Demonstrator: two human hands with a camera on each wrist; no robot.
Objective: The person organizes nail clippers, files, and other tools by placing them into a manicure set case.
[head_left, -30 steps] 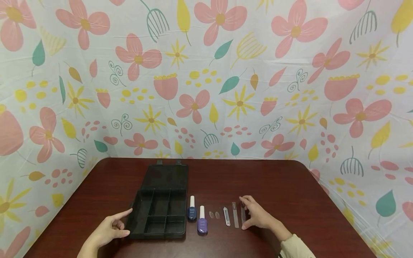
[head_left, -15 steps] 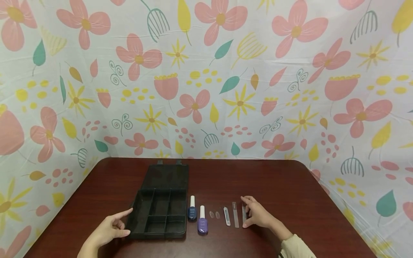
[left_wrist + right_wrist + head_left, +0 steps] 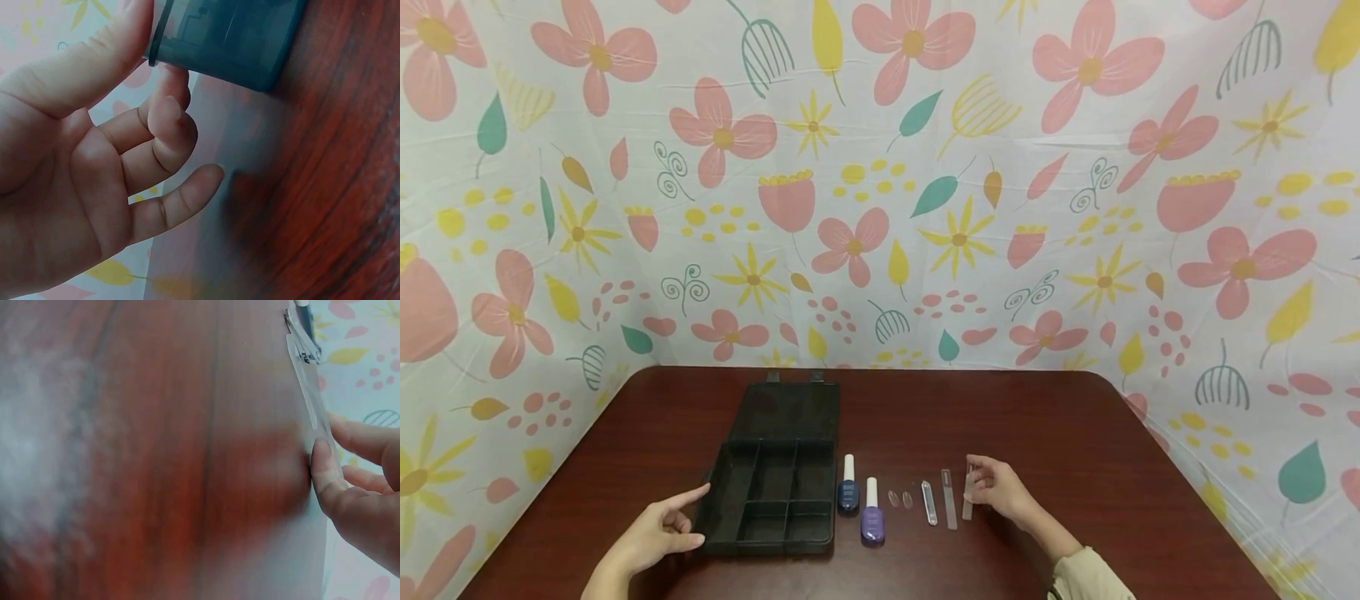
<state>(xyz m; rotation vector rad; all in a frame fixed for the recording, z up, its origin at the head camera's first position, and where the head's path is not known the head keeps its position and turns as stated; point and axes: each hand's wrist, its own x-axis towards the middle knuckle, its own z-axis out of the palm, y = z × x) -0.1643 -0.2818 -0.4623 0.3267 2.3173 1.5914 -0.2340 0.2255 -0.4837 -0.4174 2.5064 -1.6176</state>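
Note:
My left hand rests on the left side of a black compartment box, which lies with its lid folded back. Thumb and index finger touch the box, both fairly straight; the other fingers are loosely bent, clear of it in the left wrist view. To the right, my right hand pinches a clear, frosted nail file between thumb and fingers. A second clear file lies just left of it, beside a nail clipper. The right wrist view shows the clipper beyond the fingertips.
Right of the box stand or lie a blue nail polish bottle and a purple one, both white-capped. Two clear nail tips lie between the bottles and the clipper. A flowered cloth hangs behind the dark wooden table.
My right hand's thumb has closed in toward its fingers, and the hand now pinches the rightmost nail file, more of which shows. The left hand and box have stayed put.

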